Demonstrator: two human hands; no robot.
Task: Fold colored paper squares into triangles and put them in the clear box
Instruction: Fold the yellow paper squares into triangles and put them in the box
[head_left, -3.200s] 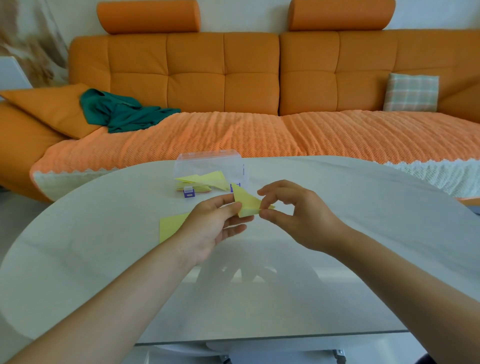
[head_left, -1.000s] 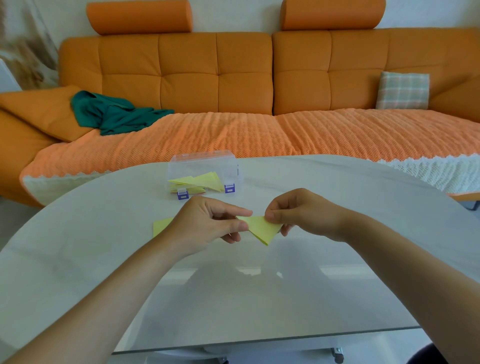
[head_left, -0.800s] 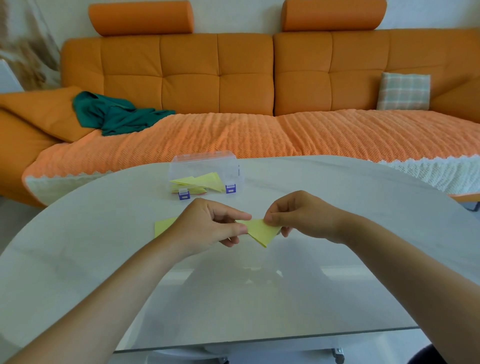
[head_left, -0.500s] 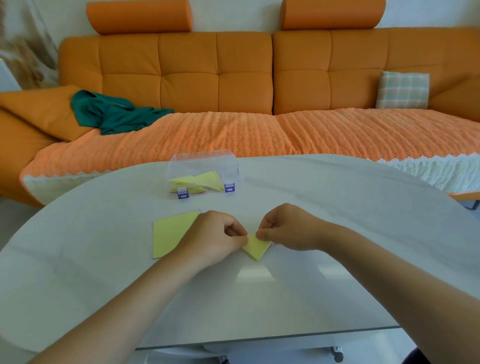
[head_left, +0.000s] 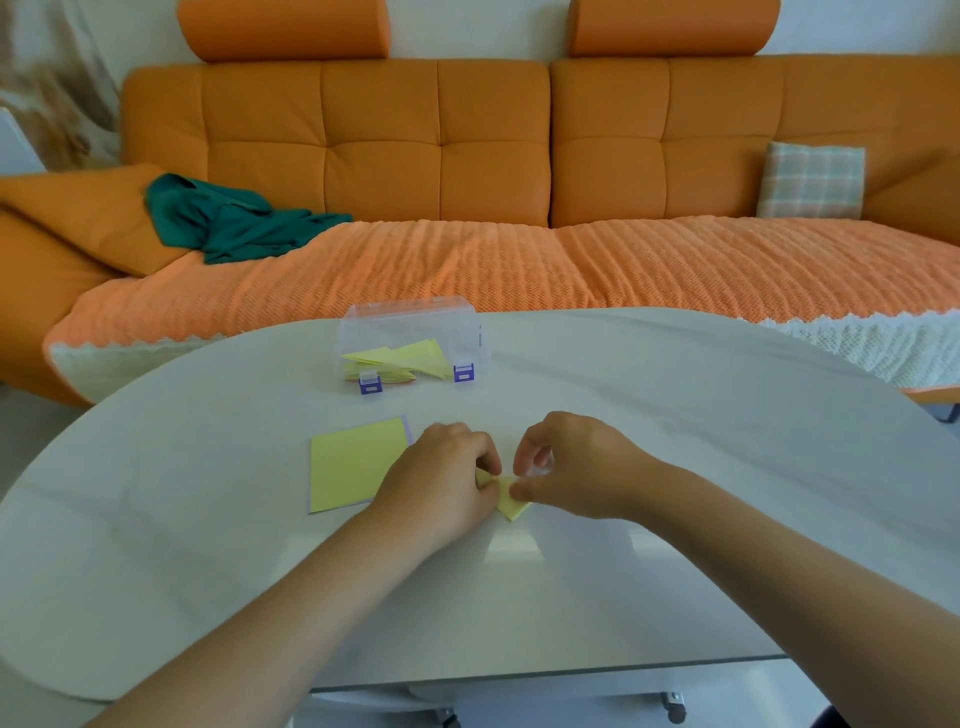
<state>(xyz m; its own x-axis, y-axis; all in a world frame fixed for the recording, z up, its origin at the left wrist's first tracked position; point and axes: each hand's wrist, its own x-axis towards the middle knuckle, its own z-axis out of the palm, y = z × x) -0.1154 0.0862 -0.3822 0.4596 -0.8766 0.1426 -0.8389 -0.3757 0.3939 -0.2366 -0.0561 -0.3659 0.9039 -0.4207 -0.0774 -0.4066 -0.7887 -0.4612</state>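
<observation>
Head view: left hand (head_left: 441, 483) and right hand (head_left: 576, 467) pinch a folded yellow paper triangle (head_left: 511, 508) on the pale surface (head_left: 675, 415).

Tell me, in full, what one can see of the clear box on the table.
The clear box is a rectangular container of transparent plastic, with two purple latches on its near side. It stands upright on the far part of the white table, beyond the left hand and the right hand. Inside lie folded yellow triangles, with something orange beneath them. Whether its lid is on cannot be told. Only the table touches it.
</observation>
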